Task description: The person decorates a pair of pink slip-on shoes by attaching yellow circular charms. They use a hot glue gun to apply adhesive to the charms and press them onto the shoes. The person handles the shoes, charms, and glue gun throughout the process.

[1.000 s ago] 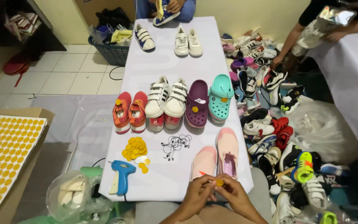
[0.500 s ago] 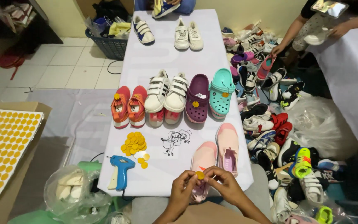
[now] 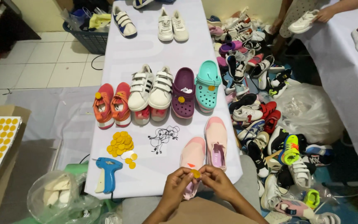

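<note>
Both my hands meet at the near edge of a white-covered table [image 3: 154, 45]. My left hand [image 3: 178, 186] and my right hand [image 3: 216, 182] pinch a small round yellow tag [image 3: 195, 174] between their fingertips. Just beyond them lies a pair of pink slip-on shoes [image 3: 214, 141], the left one partly under my hands. A pile of yellow round tags [image 3: 120, 143] and a bundle of black strings [image 3: 161, 138] lie to the left. A blue tagging gun [image 3: 108, 173] rests near the table's front left corner.
Rows of shoes stand further up the table: orange sneakers [image 3: 112, 104], white strap sneakers [image 3: 151, 89], purple clog [image 3: 183, 92], teal clog [image 3: 207, 84]. A heap of shoes [image 3: 266, 116] covers the floor at right. Another person's hand [image 3: 325, 15] holds a white shoe at the far right table.
My hands have stayed at the table's front edge, working the yellow tag between the fingertips. The view has shifted a little; the person at right lowered the white shoe onto the other table.
</note>
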